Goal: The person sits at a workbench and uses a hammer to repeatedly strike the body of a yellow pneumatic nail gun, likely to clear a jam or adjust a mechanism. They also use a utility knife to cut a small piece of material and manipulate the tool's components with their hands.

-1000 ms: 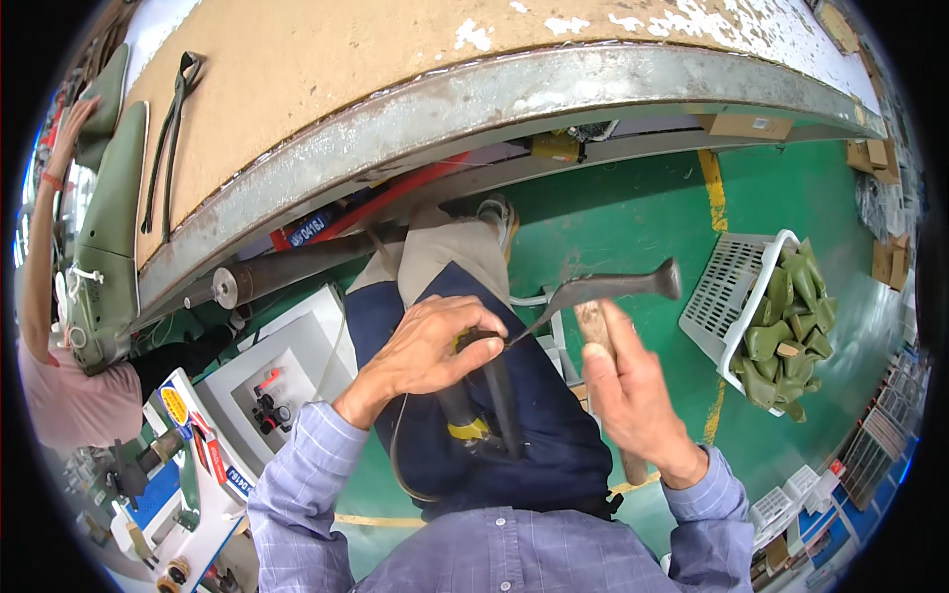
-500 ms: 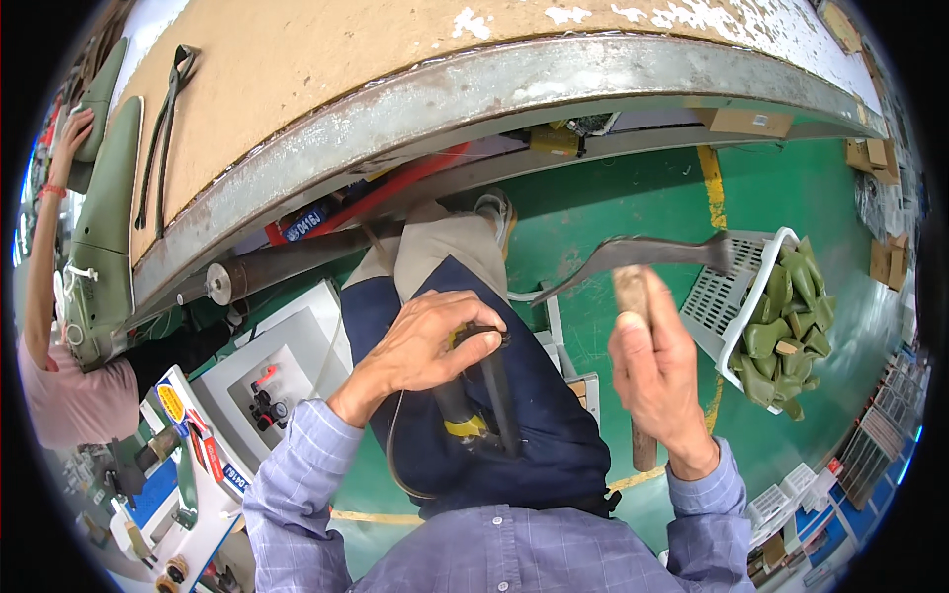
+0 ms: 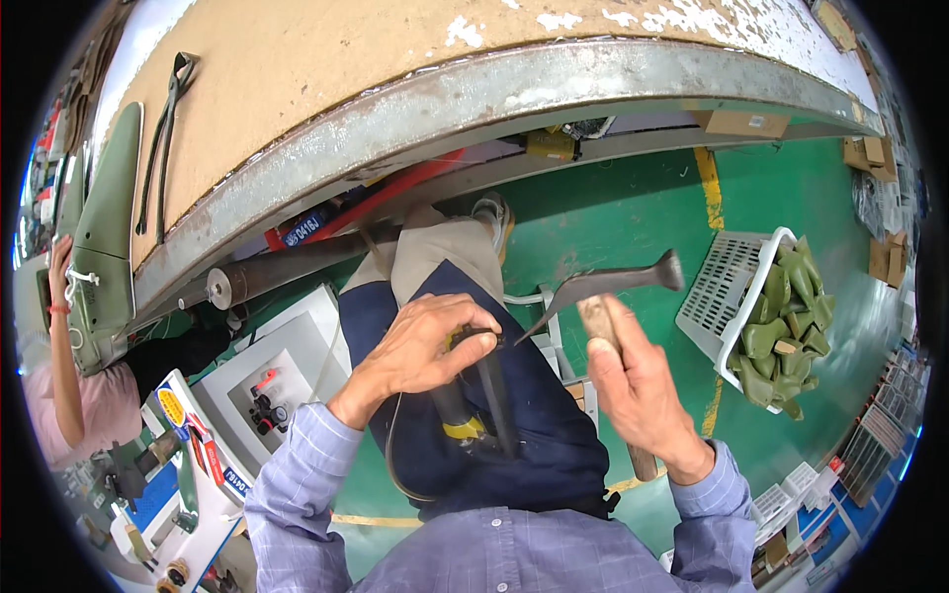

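My right hand (image 3: 643,390) is wrapped around the wooden handle of a hammer (image 3: 618,280). Its dark metal head has a long curved claw, pointing toward my left hand, and a flared striking end. Over my lap, my left hand (image 3: 420,346) curls thumb and fingers about the top of a dark upright piece (image 3: 497,405) with a yellow-banded cylinder (image 3: 457,420) beside it. My fingers partly hide that top, so its exact kind is unclear. The claw's tip is close to my left fingertips, apparently apart from them. Navy cloth (image 3: 534,435) covers my thighs.
Ahead runs a metal-edged workbench (image 3: 474,89) bearing long pincers (image 3: 163,138) and a green boot-like form (image 3: 109,212). A white crate (image 3: 727,287) of green pieces stands right. At left, a co-worker's arm (image 3: 64,366) is beside the bench; a grey-white machine (image 3: 262,376) stands nearer.
My right hand has brought the hammer left and slightly down, nearer my left hand, which stays in place. The co-worker's hand has moved down, and the green form it touched has shifted.
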`<state>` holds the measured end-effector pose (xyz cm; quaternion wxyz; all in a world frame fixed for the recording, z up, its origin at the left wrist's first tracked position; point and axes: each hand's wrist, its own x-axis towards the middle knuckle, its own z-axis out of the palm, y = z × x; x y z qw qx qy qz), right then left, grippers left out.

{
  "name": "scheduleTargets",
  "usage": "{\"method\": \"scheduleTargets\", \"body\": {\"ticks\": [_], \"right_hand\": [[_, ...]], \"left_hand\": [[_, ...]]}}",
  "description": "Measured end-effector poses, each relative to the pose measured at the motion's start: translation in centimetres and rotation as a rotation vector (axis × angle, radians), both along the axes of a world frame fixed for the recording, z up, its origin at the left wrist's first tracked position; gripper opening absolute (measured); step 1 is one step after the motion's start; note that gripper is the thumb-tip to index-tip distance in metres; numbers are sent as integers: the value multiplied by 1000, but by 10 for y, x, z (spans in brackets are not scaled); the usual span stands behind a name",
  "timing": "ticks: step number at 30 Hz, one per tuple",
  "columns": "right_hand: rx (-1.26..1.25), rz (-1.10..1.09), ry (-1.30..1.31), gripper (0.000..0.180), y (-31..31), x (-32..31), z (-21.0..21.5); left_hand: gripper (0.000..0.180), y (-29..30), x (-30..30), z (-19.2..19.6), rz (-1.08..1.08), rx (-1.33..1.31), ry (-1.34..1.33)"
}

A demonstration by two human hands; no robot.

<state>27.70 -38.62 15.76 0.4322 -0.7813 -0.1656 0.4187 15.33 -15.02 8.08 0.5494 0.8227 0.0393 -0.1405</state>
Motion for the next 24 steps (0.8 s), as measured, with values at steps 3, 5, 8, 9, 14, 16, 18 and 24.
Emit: {"method": "scheduleTargets", "body": {"ticks": [3,5,8,9,14,16,18,24], "right_hand": [[79,-81,-55,43,3,3,-4],[62,-129,-77,43,5,3,-3],[109,46,-161,45,0,2,-14],[65,2,-78,46,1,5,-6],[29,-23,-30,47,7,1,2],[91,32,-106,46,5,-8,-7],[-28,20,15,45,2,5,4],[98,-90,-44,43,3,-4,-5]], "left_hand": [[21,-1,-3,-4,32,-40,-26],[21,-2,1,-6,37,-44,-56],[21,-1,-1,1,-22,17,27],[21,0,0,0,-7,-3,4],[21,-2,1,-4,35,-36,-37],[20,0,-1,-2,8,-13,3],[20,1,-1,-2,6,-13,6],[19,-2,0,-4,27,-27,-41]]}}
